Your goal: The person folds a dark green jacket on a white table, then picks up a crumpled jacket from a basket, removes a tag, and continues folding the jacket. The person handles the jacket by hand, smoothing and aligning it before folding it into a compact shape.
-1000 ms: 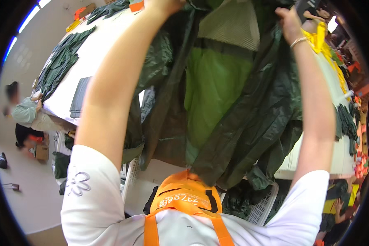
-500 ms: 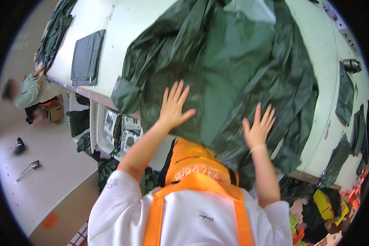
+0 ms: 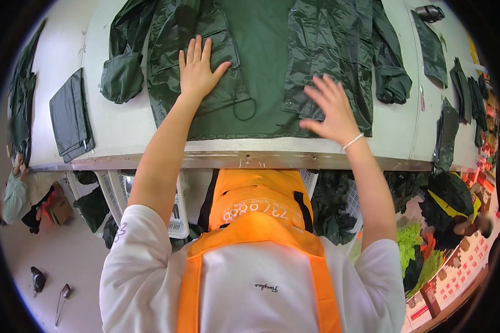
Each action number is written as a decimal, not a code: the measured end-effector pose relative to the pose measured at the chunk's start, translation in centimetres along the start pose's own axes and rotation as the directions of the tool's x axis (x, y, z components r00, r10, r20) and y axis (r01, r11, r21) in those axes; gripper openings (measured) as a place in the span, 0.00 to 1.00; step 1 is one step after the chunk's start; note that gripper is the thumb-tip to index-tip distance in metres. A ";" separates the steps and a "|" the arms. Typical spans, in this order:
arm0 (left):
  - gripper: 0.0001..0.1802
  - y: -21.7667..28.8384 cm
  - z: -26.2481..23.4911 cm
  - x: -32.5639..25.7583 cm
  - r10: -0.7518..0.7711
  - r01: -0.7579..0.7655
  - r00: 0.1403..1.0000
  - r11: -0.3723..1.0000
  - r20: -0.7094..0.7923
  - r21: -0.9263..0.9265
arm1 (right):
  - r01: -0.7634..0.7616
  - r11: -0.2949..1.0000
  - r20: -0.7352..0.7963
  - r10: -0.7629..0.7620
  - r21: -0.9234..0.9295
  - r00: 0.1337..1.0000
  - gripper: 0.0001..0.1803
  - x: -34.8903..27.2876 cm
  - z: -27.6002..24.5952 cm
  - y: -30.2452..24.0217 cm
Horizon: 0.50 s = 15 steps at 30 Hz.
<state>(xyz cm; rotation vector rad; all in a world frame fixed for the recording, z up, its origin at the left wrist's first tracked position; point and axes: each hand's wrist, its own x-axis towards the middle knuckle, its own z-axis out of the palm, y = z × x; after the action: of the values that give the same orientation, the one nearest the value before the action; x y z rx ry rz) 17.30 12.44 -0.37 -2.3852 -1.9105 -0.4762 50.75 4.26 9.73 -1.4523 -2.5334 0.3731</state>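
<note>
The dark green jacket (image 3: pixel 266 61) lies spread open, lining up, on the white table (image 3: pixel 122 130), its front panels turned out to either side and both sleeves thrown outward. As far as the picture shows, the spreading is largely done: the body lies flat and roughly square to the table's near edge. What seems left is the smoothing of the glossy outer panels, which show many wrinkles, and the sleeves, whose cuffs lie bunched at the far left and far right.

The left hand (image 3: pixel 199 69) rests palm down on the jacket's left front panel, its fingers (image 3: pixel 194 47) straight and slightly fanned, gripping nothing; the cloth lies directly under them and runs on beyond the fingertips. A loop of dark cord (image 3: pixel 244 108) lies just to the right of the wrist.

The right hand (image 3: pixel 330 108) is over the right front panel near the hem, its fingers (image 3: pixel 316 89) spread wide and a little blurred. It holds nothing, and whether it presses on the cloth or hangs just above it cannot be told. A pale bracelet (image 3: pixel 352 142) circles its wrist.

The matt green lining lies between the two hands. Beyond the fingers to the left, well apart from the jacket, lies a folded dark grey piece (image 3: pixel 69 116); more dark cut pieces (image 3: pixel 430 47) lie beyond the right sleeve.
</note>
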 end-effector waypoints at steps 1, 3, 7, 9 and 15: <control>0.42 0.7 -0.3 0.0 0.003 -0.003 1.000 0.999 -0.014 -0.040 | 0.008 0.997 0.029 -0.005 -0.076 1.000 0.26 -1.7 0.4 -0.6; 0.40 3.0 -1.3 0.1 0.014 -0.019 0.999 0.993 -0.043 -0.116 | -0.084 0.995 -0.132 0.091 0.053 0.987 0.19 -4.9 3.5 1.2; 0.38 12.8 -5.2 0.6 0.348 -0.261 0.937 0.740 0.021 -0.620 | -0.427 0.464 -0.048 0.719 0.776 0.693 0.11 -4.5 2.7 2.0; 0.39 17.2 -6.0 1.8 0.392 -0.230 0.919 0.625 0.045 -0.746 | -0.289 0.358 -0.040 0.685 0.888 0.728 0.13 -3.8 1.9 2.8; 0.16 25.3 -5.6 6.4 0.201 0.325 0.883 0.391 0.424 -0.861 | -0.257 0.005 0.199 0.618 0.966 0.761 0.13 -5.5 -1.8 7.0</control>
<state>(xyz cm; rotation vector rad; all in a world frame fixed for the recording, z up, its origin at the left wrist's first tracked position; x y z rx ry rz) 41.61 11.22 10.56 -3.3488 -2.3185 -1.4596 59.78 3.12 8.98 -1.3937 -0.8522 1.4489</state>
